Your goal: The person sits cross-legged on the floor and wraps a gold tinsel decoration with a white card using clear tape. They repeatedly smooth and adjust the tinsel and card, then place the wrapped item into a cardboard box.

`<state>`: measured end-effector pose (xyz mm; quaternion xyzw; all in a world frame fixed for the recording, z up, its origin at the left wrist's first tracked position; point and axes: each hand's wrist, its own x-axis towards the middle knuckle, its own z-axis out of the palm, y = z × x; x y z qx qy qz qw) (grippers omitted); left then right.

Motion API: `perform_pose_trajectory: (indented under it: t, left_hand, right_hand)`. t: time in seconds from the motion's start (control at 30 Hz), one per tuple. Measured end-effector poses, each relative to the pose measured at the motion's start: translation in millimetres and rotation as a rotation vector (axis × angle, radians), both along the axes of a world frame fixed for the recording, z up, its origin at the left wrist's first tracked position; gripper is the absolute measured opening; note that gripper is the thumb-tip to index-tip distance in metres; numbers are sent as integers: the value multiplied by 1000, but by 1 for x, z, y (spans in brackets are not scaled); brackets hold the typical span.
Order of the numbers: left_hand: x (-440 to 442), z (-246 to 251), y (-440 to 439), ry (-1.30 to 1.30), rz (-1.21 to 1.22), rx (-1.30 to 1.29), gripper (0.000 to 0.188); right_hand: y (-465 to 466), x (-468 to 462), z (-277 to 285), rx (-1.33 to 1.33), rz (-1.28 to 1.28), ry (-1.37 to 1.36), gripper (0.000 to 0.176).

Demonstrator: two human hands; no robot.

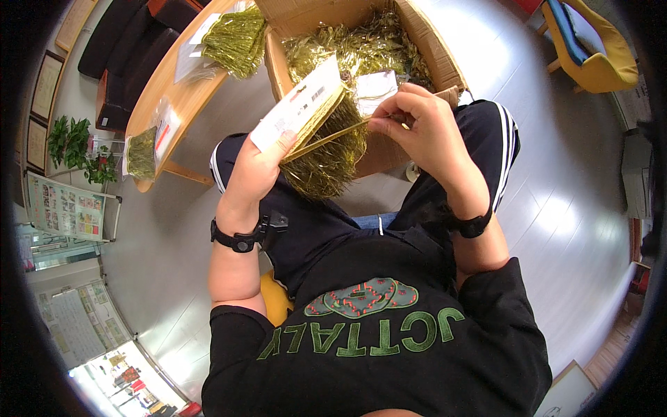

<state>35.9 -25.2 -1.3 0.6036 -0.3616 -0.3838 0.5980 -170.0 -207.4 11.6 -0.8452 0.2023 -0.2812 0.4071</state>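
Note:
My left hand (263, 167) grips a white card (299, 104) that bears print and a barcode. Below the card's edge hangs a thick fringe of shiny olive-gold tinsel strands (328, 156). Between my hands a narrow gold band (333, 136) is stretched, running from beside the left thumb to the right fingertips. My right hand (417, 120) pinches the band's far end between thumb and fingers. Just ahead of both hands, an open cardboard box (440, 44) holds loose tinsel (354, 47). A small white piece (376, 89) lies at the box's near side.
A wooden table (151, 109) on the left carries carded tinsel bundles (234, 41) and a bagged one (141, 151). Beyond it are a dark sofa (122, 57) and potted plants (70, 143). A yellow chair (607, 68) stands at far right. My knees flank the box's near side.

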Motion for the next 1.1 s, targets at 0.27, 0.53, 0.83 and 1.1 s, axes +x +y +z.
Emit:
perform_pose_trajectory:
  t: [0.27,0.53,0.83,1.1]
  left_hand:
    - [6,-10,-6,297,162,-129,39]
    - [1,-10,-2,235,60,-92,43]
    - [-7,-8,4,175,-65,-26,44]
    - [-12,-5,5,194,-106,-21,46]
  right_hand:
    - [19,-20,9,136,369,-65,14]
    - [2,-14,19,-127,91,-103,9]
    - [-19,7,-11,-67,-14,-1,16]
    - [-26,18,-38,44,-9,23,18]
